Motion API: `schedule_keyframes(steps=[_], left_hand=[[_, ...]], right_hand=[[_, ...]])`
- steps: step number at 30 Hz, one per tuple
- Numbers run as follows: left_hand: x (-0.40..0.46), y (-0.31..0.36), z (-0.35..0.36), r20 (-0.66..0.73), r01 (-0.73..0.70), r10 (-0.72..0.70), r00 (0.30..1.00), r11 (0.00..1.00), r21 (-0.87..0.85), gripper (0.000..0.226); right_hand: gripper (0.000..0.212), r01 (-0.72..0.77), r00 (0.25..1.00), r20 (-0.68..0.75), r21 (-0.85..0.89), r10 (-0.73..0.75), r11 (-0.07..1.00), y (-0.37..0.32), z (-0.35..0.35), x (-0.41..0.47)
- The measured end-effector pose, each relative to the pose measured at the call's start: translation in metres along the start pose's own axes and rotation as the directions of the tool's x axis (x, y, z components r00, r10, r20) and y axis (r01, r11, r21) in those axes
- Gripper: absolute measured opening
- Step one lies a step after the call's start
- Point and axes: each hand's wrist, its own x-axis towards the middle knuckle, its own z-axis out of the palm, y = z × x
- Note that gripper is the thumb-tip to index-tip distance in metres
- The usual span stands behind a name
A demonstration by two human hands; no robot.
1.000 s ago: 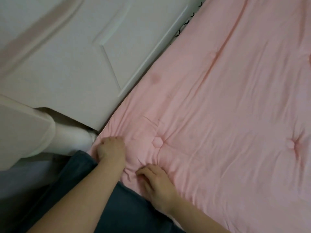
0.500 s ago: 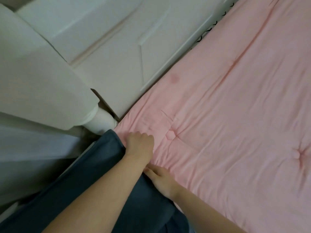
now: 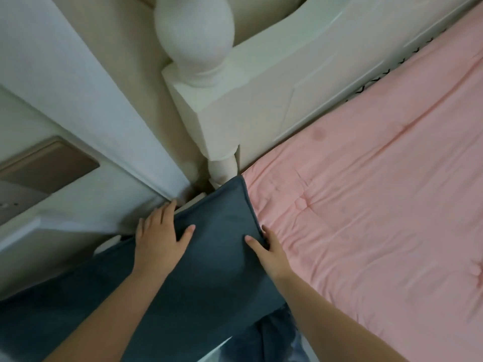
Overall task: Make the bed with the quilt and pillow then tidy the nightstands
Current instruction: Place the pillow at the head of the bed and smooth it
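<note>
A pink tufted quilt [image 3: 379, 205] lies spread over the bed, filling the right side of the view. A dark blue-grey fabric layer [image 3: 209, 257], with a piped edge, covers the bed's near-left corner and side below the quilt. My left hand [image 3: 159, 239] lies flat on this dark fabric with its fingers spread. My right hand [image 3: 266, 246] sits at the seam where the dark fabric meets the quilt, its fingertips tucked under the quilt's edge. No pillow is in view.
The cream bed frame's end board [image 3: 274, 100] and its turned corner post [image 3: 193, 30] stand just beyond the corner. A white panel or door edge [image 3: 86, 100] runs diagonally at left, close to the bed. A beige flat surface [image 3: 49, 165] shows at far left.
My view has swung left and up, bringing the bedpost into sight. Both hands left the quilt's bunched corner; the left opened flat on the dark fabric, the right moved to the quilt's edge.
</note>
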Motion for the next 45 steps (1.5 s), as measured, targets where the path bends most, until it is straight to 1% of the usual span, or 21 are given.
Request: schedule_keyframes(steps=[2, 4, 5, 6, 7, 8, 9, 10, 11, 12, 14, 17, 21, 23, 26, 29, 32, 37, 40, 42, 45], left_hand=[[0.0, -0.025, 0.006, 0.084, 0.093, -0.096, 0.992, 0.995, 0.035, 0.084], [0.001, -0.043, 0.009, 0.125, 0.112, -0.117, 0.985, 0.992, 0.05, 0.088], [0.001, -0.049, 0.009, 0.124, 0.103, -0.109, 0.986, 0.993, 0.048, 0.086], [0.001, -0.053, 0.009, 0.113, 0.092, -0.095, 0.989, 0.995, 0.039, 0.081], [-0.001, -0.057, 0.008, 0.099, 0.081, -0.083, 0.992, 0.996, 0.024, 0.076], [-0.004, -0.064, 0.007, 0.083, 0.075, -0.076, 0.994, 0.997, 0.012, 0.072], [-0.005, -0.069, 0.006, 0.069, 0.068, -0.069, 0.995, 0.998, 0.007, 0.069], [-0.009, -0.078, 0.006, 0.059, 0.072, -0.072, 0.996, 0.997, 0.0, 0.067], [-0.01, -0.083, 0.005, 0.052, 0.071, -0.071, 0.996, 0.997, -0.003, 0.064], [-0.014, -0.091, 0.005, 0.046, 0.081, -0.08, 0.996, 0.997, -0.006, 0.061], [-0.018, -0.108, 0.004, 0.036, 0.115, -0.115, 0.993, 0.993, 0.011, 0.056], [-0.025, -0.136, 0.006, 0.027, 0.184, -0.184, 0.982, 0.983, 0.025, 0.052], [-0.035, -0.172, 0.004, -0.048, 0.236, -0.234, 0.971, 0.971, 0.03, 0.04], [-0.041, -0.184, 0.003, -0.043, 0.257, -0.256, 0.966, 0.966, 0.022, 0.033], [-0.052, -0.193, 0.001, -0.041, 0.176, -0.179, 0.983, 0.983, -0.054, 0.021], [-0.064, -0.194, -0.011, -0.097, 0.049, -0.054, 0.994, 0.997, -0.055, 0.014], [-0.08, -0.185, -0.028, -0.146, -0.034, 0.026, 0.989, 0.998, -0.052, 0.013], [-0.108, -0.164, -0.039, -0.101, -0.066, 0.067, 0.993, 0.998, 0.015, 0.026], [-0.124, -0.155, -0.043, -0.098, -0.073, 0.077, 0.992, 0.996, 0.041, 0.028], [-0.133, -0.146, -0.047, -0.092, -0.096, 0.099, 0.991, 0.995, 0.038, 0.027], [-0.14, -0.133, -0.055, -0.054, -0.112, 0.114, 0.992, 0.993, 0.038, 0.029]], right_hand=[[0.078, 0.049, 0.999, 0.015, -0.008, -0.049, 0.999, -0.009, 0.008, 0.007], [0.094, 0.154, 0.985, -0.054, -0.185, -0.166, 0.971, -0.017, 0.02, 0.014], [0.097, 0.228, 0.957, -0.101, -0.316, -0.272, 0.921, -0.021, 0.026, 0.016], [0.095, 0.322, 0.903, -0.125, -0.436, -0.411, 0.84, -0.024, 0.032, 0.017], [0.089, 0.423, 0.823, -0.107, -0.54, -0.557, 0.728, -0.029, 0.038, 0.016], [0.083, 0.508, 0.735, -0.042, -0.628, -0.677, 0.59, -0.033, 0.049, 0.015], [0.078, 0.572, 0.658, 0.051, -0.683, -0.751, 0.455, -0.039, 0.059, 0.015], [0.075, 0.615, 0.611, 0.162, -0.713, -0.775, 0.336, -0.043, 0.074, 0.013], [0.073, 0.641, 0.595, 0.262, -0.726, -0.76, 0.251, -0.047, 0.085, 0.014], [0.072, 0.657, 0.603, 0.359, -0.73, -0.712, 0.188, -0.051, 0.098, 0.015], [0.072, 0.661, 0.66, 0.504, -0.742, -0.557, 0.112, -0.058, 0.123, 0.018], [0.069, 0.633, 0.72, 0.593, -0.774, -0.359, -0.008, -0.065, 0.153, 0.024], [0.063, 0.62, 0.752, 0.616, -0.782, -0.237, -0.063, -0.069, 0.188, 0.02], [0.059, 0.611, 0.762, 0.617, -0.786, -0.197, -0.097, -0.066, 0.203, 0.014], [0.048, 0.598, 0.753, 0.623, -0.782, -0.213, -0.175, -0.062, 0.217, 0.008], [0.037, 0.636, 0.693, 0.663, -0.747, -0.281, -0.194, -0.063, 0.213, 0.003], [0.035, 0.687, 0.628, 0.715, -0.695, -0.306, -0.214, -0.06, 0.201, -0.009], [0.044, 0.681, 0.628, 0.728, -0.685, -0.273, -0.258, -0.058, 0.182, -0.043], [0.034, 0.7, 0.595, 0.769, -0.639, -0.234, -0.318, -0.064, 0.164, -0.065], [0.027, 0.703, 0.61, 0.776, -0.625, -0.164, -0.34, -0.061, 0.155, -0.076], [0.044, 0.661, 0.71, 0.7, -0.7, -0.079, -0.271, -0.059, 0.147, -0.084]])
